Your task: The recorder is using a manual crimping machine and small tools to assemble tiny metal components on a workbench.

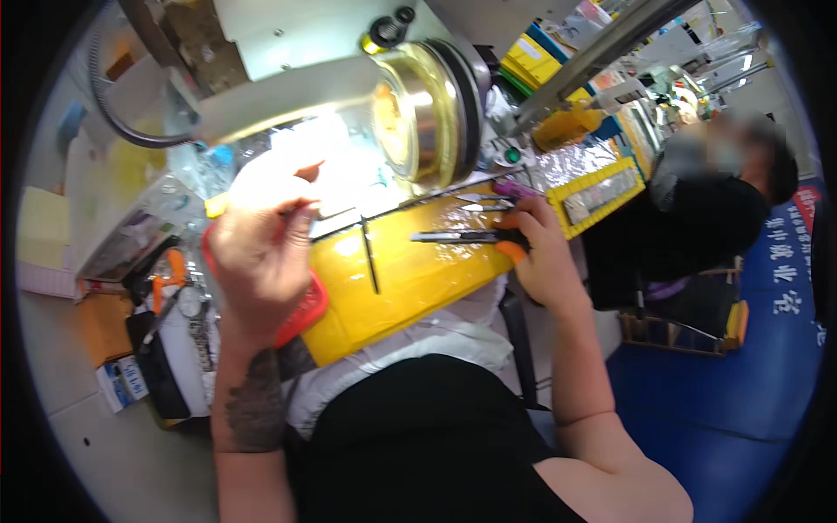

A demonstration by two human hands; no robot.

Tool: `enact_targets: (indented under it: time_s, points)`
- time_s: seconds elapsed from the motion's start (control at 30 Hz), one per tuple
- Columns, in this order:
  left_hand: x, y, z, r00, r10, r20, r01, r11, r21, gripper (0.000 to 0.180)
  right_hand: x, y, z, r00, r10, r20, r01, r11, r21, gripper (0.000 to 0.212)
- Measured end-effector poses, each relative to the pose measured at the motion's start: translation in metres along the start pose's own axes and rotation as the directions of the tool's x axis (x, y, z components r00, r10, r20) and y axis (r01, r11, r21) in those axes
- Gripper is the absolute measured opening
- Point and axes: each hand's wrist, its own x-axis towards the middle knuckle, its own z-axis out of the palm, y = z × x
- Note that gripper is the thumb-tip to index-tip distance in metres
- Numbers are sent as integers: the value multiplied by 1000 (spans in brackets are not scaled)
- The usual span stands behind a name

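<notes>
At the right of the yellow work surface (349,305), my right hand (545,248) curls its fingers over a long, narrow dark tool (453,236) with a black and orange grip. Its exact kind is unclear. Beside those fingers lie a pointed silver-bladed tool (484,202) and a purple-handled tool (513,188). My left hand (266,240) is raised under the bright lamp (410,118), thumb and fingers drawn together. Glare hides whatever they may pinch. A thin black stick (370,254) rests on the yellow surface between my hands.
A red tray (302,315) sits below my left hand. Orange-handled pliers (169,272) and other tools crowd the left side. A yellow-framed holder (602,199) stands beyond my right hand. Another person (697,200) sits at the right.
</notes>
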Motion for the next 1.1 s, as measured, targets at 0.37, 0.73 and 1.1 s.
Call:
enact_targets:
  time_s: [0.37, 0.73, 1.1]
  points:
    - [1, 8, 6, 998, 34, -61, -27, 993, 118, 17, 37, -57, -22, 975, -166, 147, 53, 819, 571, 26]
    - [4, 0, 4, 997, 82, -9, -80, 987, 139, 13, 54, -118, -7, 856, -418, -304, 505, 804, 315, 24]
    - [2, 6, 3, 996, 90, 20, -92, 970, 225, 13, 55, -135, 0, 822, -503, -268, 549, 825, 134, 15]
